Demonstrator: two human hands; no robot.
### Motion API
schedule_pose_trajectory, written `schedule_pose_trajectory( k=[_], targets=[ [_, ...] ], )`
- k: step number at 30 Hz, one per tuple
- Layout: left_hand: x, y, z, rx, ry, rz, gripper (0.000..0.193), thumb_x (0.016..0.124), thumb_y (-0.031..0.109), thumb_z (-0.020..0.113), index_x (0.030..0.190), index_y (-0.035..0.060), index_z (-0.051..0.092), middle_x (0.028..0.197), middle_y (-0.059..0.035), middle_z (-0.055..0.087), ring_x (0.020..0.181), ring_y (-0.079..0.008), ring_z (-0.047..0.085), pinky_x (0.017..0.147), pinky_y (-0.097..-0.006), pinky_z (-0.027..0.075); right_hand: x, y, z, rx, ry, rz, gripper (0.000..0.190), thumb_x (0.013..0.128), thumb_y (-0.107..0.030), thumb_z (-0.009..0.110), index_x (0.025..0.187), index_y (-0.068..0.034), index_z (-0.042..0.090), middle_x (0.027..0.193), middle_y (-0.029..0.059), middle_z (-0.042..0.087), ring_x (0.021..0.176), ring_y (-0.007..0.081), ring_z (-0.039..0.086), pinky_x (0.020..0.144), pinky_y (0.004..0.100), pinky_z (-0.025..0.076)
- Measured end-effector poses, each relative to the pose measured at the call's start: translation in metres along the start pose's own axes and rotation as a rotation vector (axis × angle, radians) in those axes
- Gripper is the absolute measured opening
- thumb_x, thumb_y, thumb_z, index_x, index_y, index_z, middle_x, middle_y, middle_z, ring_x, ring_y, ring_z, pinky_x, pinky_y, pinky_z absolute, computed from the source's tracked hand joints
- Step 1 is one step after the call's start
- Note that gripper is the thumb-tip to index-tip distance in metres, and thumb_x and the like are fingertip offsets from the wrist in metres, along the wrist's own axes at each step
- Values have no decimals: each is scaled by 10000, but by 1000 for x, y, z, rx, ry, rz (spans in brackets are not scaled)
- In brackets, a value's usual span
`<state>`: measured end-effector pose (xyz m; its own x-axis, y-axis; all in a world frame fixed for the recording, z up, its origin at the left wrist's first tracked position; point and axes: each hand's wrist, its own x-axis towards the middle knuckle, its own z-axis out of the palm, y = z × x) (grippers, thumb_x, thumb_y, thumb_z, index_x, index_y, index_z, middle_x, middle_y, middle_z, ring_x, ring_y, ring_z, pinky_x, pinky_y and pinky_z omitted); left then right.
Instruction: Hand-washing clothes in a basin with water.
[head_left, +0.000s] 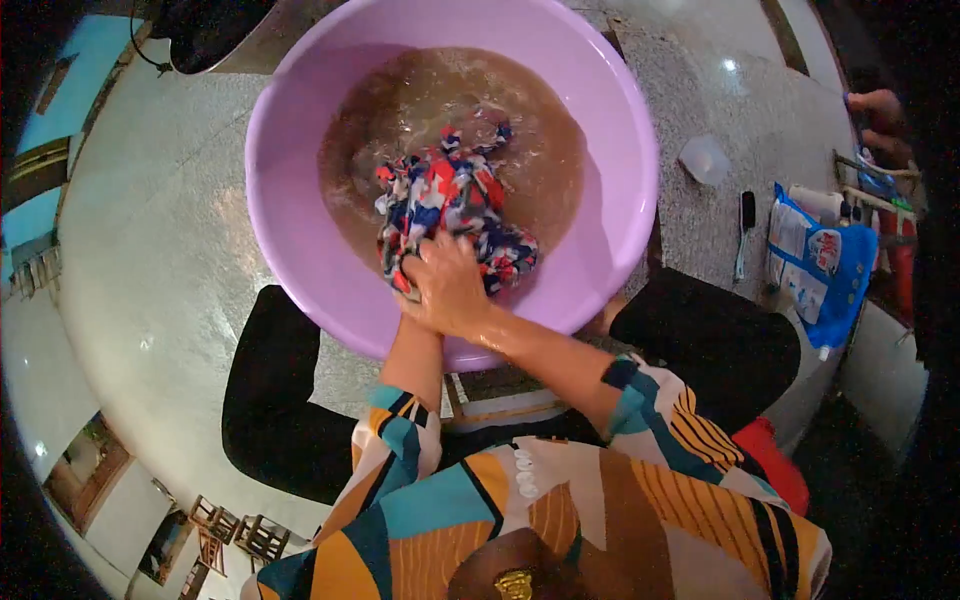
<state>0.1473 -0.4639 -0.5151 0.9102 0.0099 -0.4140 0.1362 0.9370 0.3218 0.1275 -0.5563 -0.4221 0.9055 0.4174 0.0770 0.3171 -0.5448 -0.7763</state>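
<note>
A large pink-purple plastic basin (634, 150) stands before me, holding murky brown water (555, 150). A wet garment or cloth (442, 187) patterned in red, navy, white and grey is bunched at the near side of the water, partly under the surface. My right hand (446, 281) grips its near part, with the fingers curled into the fabric. Under and beside it, at the basin's near wall, lies my left hand (411, 300), mostly hidden by the right one; its fingers cannot be made out.
Right of the basin, a blue-and-white detergent pouch (825, 255), a black-handled brush (745, 232) and a translucent white plastic piece (705, 160) lie on the grey floor. A red object (772, 465) is near my right side. Wooden stools (259, 536) stand far off at lower left.
</note>
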Motion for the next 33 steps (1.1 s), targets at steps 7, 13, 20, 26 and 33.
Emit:
schedule_pose_trajectory(
  k=[7,13,20,26,33],
  targets=[
    [8,-8,34,-26,69,53,414,843,297,414,1160,30,430,1127,-73,501,1016,-204,488,881,-352,392,81,107,-6,-322,105,357,227,698,-290,522,622,-99,618,631,154,580,622,281,588,577,391,469],
    [-1,47,79,622,84,-366,373,785,217,556,1105,42,480,1053,-88,538,923,-178,534,807,-345,434,74,181,-63,-240,310,590,277,763,-242,470,921,-27,545,743,207,587,708,377,572,655,460,448],
    [-13,91,69,1026,222,177,253,694,-26,550,946,5,542,926,-82,573,796,-170,565,669,-271,482,62,143,-86,-486,151,299,668,633,-202,628,1179,-23,287,1173,211,392,1071,365,389,889,435,315],
    [-15,89,231,1773,-433,666,165,724,44,571,886,63,590,774,-31,602,681,-130,577,585,-261,469,100,39,-111,235,-95,-86,506,678,-153,630,1132,-48,430,1058,86,493,956,195,471,834,334,377],
    [-18,113,191,985,-314,723,149,723,83,581,871,69,591,733,-83,604,595,-163,589,568,-262,466,99,-91,-199,598,-114,-61,267,761,-72,555,1026,-45,544,927,29,591,856,143,544,779,295,423]
  ],
)
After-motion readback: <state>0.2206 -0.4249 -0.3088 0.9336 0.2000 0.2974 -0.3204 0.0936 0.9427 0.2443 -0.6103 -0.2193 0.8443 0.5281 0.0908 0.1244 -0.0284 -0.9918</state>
